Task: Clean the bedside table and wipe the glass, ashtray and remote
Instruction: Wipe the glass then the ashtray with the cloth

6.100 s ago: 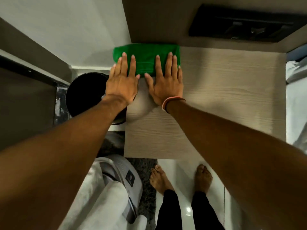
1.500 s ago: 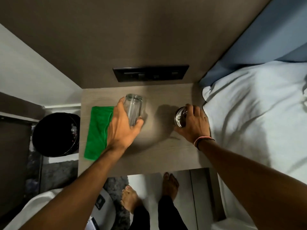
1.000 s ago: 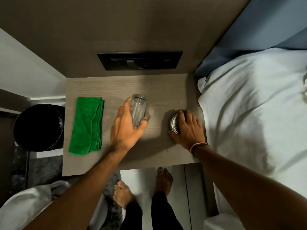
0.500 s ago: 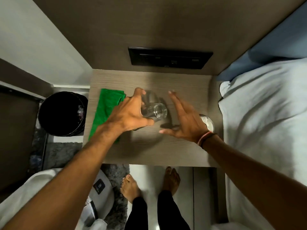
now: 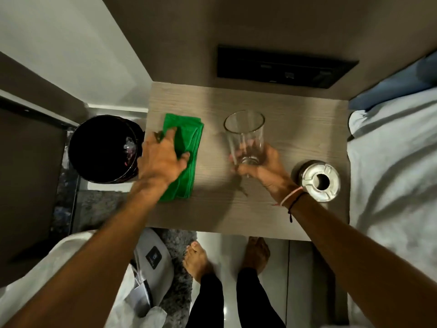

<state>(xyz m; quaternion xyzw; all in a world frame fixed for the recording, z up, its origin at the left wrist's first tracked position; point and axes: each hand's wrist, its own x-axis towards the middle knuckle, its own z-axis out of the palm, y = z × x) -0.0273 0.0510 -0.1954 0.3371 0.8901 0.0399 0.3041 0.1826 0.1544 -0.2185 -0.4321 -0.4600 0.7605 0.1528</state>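
Seen from above: wood-grain bench [image 5: 272, 209] at centre frame, set against a brown wall with a dark switch panel [image 5: 283, 67] at upper centre. White bed [image 5: 397, 174] along the right edge. Black round bin [image 5: 104, 147] at left, just beside the bench, with bits of crumpled waste against its inner wall. Grey rug, white cloth and bare feet [image 5: 227, 259] along the bottom.

On the bench's left part, folded green cloth [image 5: 189, 147], under the spread fingers of the left hand [image 5: 163, 159], palm down, not closed. At centre, clear empty glass [image 5: 244, 136], mouth tilted toward the camera, gripped at its base by the right hand [image 5: 264, 169]. Right of that wrist, silver ashtray [image 5: 319, 181] with a dark centre hole, standing free near the bed-side edge.
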